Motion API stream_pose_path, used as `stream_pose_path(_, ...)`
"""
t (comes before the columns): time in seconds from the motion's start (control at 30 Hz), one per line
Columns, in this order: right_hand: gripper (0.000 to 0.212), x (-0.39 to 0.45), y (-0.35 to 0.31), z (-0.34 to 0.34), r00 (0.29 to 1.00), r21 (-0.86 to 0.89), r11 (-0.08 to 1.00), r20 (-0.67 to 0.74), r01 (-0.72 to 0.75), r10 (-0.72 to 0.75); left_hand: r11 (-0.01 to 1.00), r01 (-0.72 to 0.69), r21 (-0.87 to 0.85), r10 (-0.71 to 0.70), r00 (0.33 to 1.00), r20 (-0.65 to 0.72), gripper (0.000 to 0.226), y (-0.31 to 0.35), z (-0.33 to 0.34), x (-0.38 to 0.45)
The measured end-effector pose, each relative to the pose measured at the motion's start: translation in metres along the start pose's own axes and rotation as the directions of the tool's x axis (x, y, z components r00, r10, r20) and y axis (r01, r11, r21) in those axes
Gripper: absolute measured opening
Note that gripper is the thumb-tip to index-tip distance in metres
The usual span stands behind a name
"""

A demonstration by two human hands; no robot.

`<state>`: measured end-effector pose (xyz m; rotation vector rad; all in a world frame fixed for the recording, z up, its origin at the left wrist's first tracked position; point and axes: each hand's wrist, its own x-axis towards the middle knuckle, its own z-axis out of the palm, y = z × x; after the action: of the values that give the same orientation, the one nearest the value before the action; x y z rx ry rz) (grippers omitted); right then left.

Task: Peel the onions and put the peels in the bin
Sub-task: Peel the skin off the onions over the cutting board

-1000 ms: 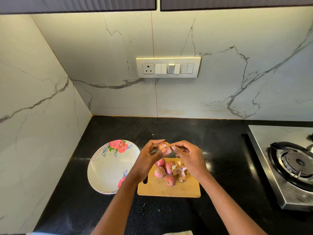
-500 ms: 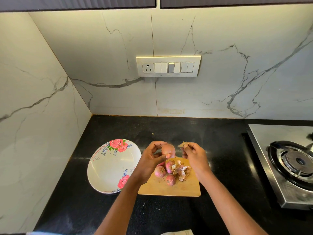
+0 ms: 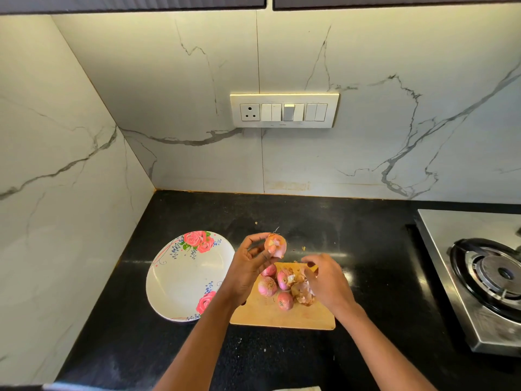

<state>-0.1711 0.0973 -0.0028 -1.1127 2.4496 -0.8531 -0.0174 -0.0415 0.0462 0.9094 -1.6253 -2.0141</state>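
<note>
My left hand (image 3: pixel 248 266) holds a partly peeled pink onion (image 3: pixel 275 244) in its fingertips, raised just behind the wooden cutting board (image 3: pixel 282 317). Several unpeeled onions (image 3: pixel 267 286) lie on the board's far half. A pile of dry brown peels (image 3: pixel 303 294) sits to their right. Low over that pile is my right hand (image 3: pixel 327 283), its fingers loosely curled and slightly apart, touching the peels with nothing plainly pinched. No bin is in view.
A white plate with a rose print (image 3: pixel 180 280) lies left of the board on the black counter (image 3: pixel 366 235). A steel gas stove (image 3: pixel 479 277) fills the right side. Marble walls close off the back and left. Small peel scraps (image 3: pixel 303 248) lie behind the board.
My right hand pulled a strip of peel off the onion, then dropped down and right to the peel pile. My left hand stayed raised with the onion.
</note>
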Motion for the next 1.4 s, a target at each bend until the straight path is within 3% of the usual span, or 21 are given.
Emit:
stream_pose_path(0.13,0.027,0.015,-0.039,-0.035,0.953,0.241,0.926,-0.157,0.292,-0.26,0.999,0.019,-0.033,-0.018,1.0,0.013,0.038,0.008,0.0,0.005)
stream_pose_path(0.27,0.035,0.023,-0.058,-0.045,0.879,0.248,0.844,-0.161,0.475,-0.448,0.998,0.027,-0.056,-0.025,0.999,0.037,0.039,0.013,0.009,0.009)
stream_pose_path(0.4,0.034,0.026,-0.051,-0.05,0.835,0.165,0.827,-0.239,0.537,-0.495,1.0,0.018,0.006,-0.018,0.999,0.051,0.04,0.018,0.018,0.015)
stream_pose_path(0.67,0.026,0.026,-0.054,-0.044,0.792,0.044,0.809,-0.241,0.586,-0.561,0.997,-0.02,0.071,0.019,1.0,0.024,0.033,0.019,0.015,0.014)
stream_pose_path(0.8,0.021,0.026,-0.051,-0.044,0.801,0.034,0.833,-0.297,0.553,-0.52,0.994,-0.05,0.101,0.046,0.998,0.041,0.032,0.02,0.02,0.014)
stream_pose_path(0.9,0.022,0.024,-0.054,-0.044,0.847,0.157,0.856,-0.312,0.492,-0.43,0.995,-0.054,0.085,0.051,0.998,0.031,0.038,0.018,0.018,0.012)
stream_pose_path(1.03,0.027,0.021,-0.06,-0.042,0.922,0.347,0.858,-0.223,0.379,-0.317,0.999,-0.026,0.037,0.026,1.0,0.016,0.041,0.016,0.014,0.012)
stream_pose_path(1.27,0.011,0.022,-0.062,-0.038,0.929,0.356,0.867,-0.254,0.348,-0.269,1.0,-0.019,-0.02,0.02,0.999,0.027,0.046,0.016,0.014,0.009)
stream_pose_path(1.4,0.006,0.024,-0.061,-0.034,0.959,0.431,0.87,-0.245,0.238,-0.141,0.998,-0.025,-0.055,0.026,0.999,0.03,0.043,0.017,0.015,0.007)
